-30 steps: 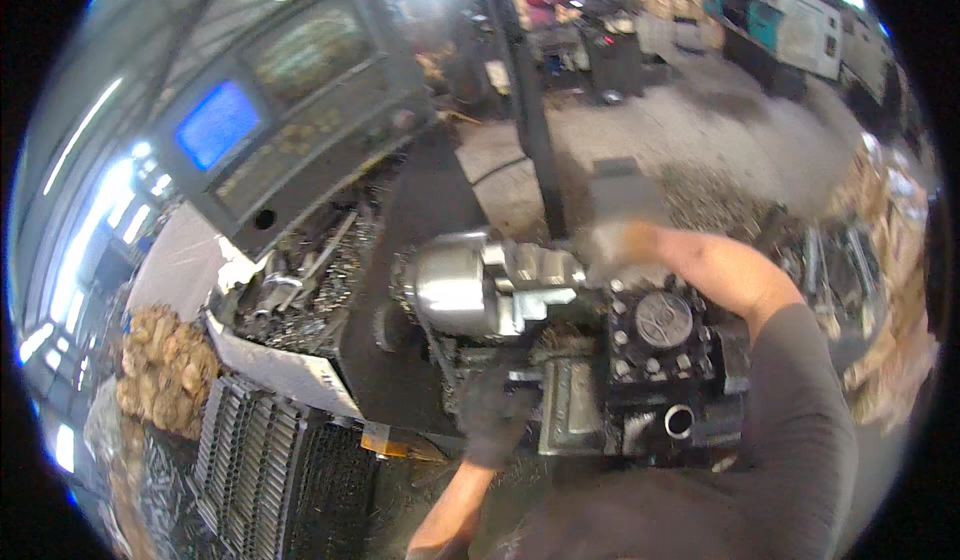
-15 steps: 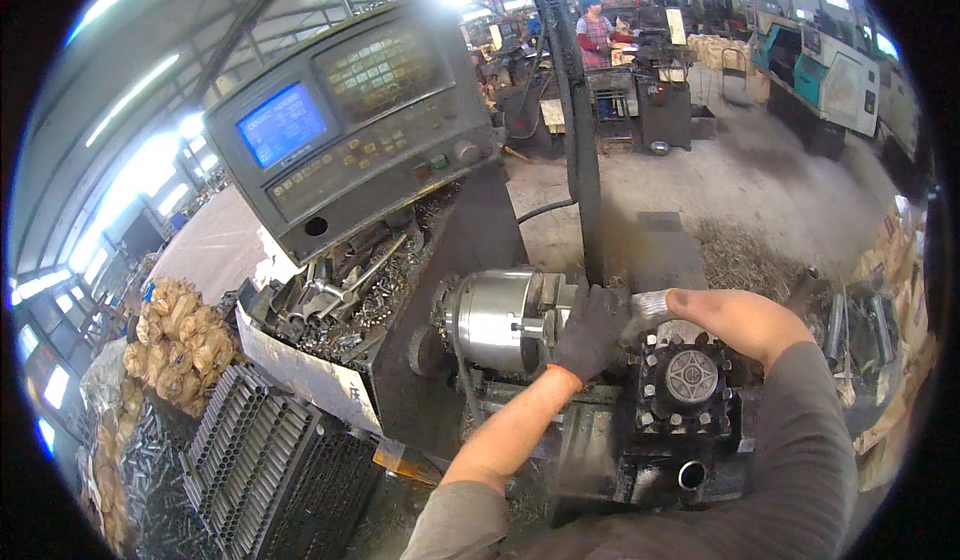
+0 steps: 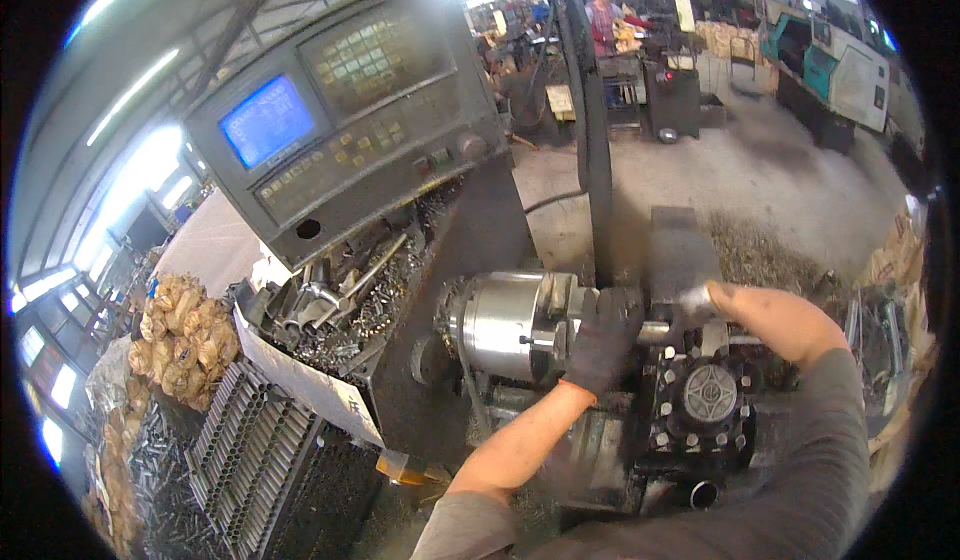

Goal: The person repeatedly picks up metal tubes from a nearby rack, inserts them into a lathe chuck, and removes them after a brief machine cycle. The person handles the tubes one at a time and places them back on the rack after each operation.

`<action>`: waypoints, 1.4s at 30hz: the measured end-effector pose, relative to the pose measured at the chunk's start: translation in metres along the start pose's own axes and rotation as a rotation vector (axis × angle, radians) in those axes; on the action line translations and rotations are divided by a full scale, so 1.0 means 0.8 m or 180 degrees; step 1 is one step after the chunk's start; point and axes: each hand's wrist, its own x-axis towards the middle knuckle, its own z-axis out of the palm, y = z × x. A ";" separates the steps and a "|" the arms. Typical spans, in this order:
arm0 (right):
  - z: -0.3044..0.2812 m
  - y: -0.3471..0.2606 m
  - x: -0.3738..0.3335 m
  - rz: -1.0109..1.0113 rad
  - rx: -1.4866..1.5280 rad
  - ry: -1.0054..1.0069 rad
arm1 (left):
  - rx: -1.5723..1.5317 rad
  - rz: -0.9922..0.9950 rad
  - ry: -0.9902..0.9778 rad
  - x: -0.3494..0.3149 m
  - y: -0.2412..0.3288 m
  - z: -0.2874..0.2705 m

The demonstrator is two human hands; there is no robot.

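A dark work glove with an orange cuff covers my left hand (image 3: 603, 345). Its fingers are wrapped round a short metal cylinder right beside the jaws of the lathe chuck (image 3: 500, 325). The bright end of the metal cylinder (image 3: 654, 332) sticks out to the right of that glove. Just beyond this end is my right hand (image 3: 692, 305), in a glove with a pale cuff; motion smears it, and its fingers cannot be made out. Below it sits the black square tool post (image 3: 708, 396), with bolts round its top and a round star-patterned cap.
A control panel (image 3: 340, 120) with a blue screen hangs at upper left. Beneath it, a tray holds wrenches (image 3: 375, 265) and metal chips. Stacked metal tubes (image 3: 250, 450) and a tan bundle (image 3: 180, 335) stand at left. A dark upright post (image 3: 590, 130) rises behind the chuck. Another person (image 3: 605, 25) works far back.
My right hand has drawn away to the right from my left hand, uncovering the cylinder's end. My left hand stays by the chuck. The whole view has shifted slightly.
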 end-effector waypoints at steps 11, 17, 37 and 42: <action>0.052 0.043 -0.167 0.0962 -0.0467 0.1622 | -0.0331 0.0294 -0.0282 -0.004 0.001 0.010; 0.228 -0.023 -0.393 0.1233 0.0520 0.4568 | -0.0636 0.0442 -0.0693 -0.009 0.007 -0.018; 0.331 -0.234 -0.284 0.0706 0.0093 0.3020 | 0.0121 -0.0281 -0.2117 0.024 -0.182 -0.084; 0.256 -0.253 -0.293 -0.0013 0.0534 0.2937 | -0.0191 -0.0173 -0.0227 -0.015 -0.160 -0.096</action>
